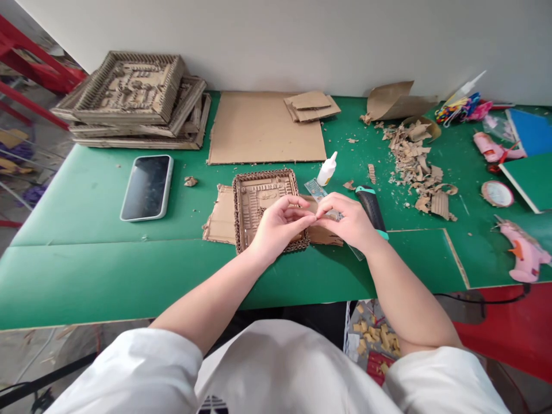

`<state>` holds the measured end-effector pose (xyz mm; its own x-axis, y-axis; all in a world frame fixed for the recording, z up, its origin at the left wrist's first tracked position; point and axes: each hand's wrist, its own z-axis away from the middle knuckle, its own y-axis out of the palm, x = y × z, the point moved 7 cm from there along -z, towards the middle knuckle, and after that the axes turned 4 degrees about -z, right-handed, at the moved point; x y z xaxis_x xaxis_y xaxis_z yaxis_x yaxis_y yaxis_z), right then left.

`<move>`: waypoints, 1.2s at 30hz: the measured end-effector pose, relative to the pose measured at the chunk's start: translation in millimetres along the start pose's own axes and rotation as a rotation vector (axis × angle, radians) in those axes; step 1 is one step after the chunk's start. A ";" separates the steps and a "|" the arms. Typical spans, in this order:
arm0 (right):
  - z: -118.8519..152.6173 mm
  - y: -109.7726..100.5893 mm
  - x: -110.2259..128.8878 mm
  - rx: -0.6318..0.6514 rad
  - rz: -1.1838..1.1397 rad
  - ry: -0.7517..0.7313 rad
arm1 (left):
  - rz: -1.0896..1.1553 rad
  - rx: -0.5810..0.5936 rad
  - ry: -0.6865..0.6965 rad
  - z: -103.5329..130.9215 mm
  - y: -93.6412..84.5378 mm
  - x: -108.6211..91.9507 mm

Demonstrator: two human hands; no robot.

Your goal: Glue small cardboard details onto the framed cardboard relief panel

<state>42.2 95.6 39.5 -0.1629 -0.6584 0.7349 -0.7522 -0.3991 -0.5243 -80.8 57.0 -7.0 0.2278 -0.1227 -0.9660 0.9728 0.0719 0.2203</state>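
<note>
My left hand (282, 226) and my right hand (345, 217) meet fingertip to fingertip, pinching something too small to make out. Both are above the right side of a framed cardboard relief (250, 215), whose rim is built of corrugated strips. Under the relief lies a torn cardboard piece (221, 215). A clear ruler (315, 188) runs beneath my right hand, partly hidden. Just beyond the hands stands a white glue bottle (326, 169) with a pointed nozzle. To the right of my right hand is a black and teal utility knife (371, 210).
A phone (146, 188) lies at left, before a stack of cardboard frames (129, 98). A flat cardboard sheet (254, 129) is at the back. Cardboard scraps (416, 158), a tape roll (497, 194) and two pink glue guns (524, 253) occupy the right.
</note>
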 end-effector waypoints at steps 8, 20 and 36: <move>-0.1 -4.7 1.8 -0.031 -0.056 -0.006 | 0.065 -0.010 -0.035 0.0 -3.1 -1.1; 0.4 -5.0 12.8 -0.115 0.165 -0.179 | 0.256 0.010 -0.091 -1.7 0.3 3.1; -1.0 -5.7 9.9 -0.110 0.110 -0.120 | 0.191 -0.003 -0.104 -1.7 -1.4 7.0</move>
<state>44.3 92.0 50.1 -0.1756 -0.7679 0.6161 -0.8005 -0.2529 -0.5434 -80.6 57.8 -14.3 0.4116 -0.2084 -0.8872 0.9113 0.1066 0.3977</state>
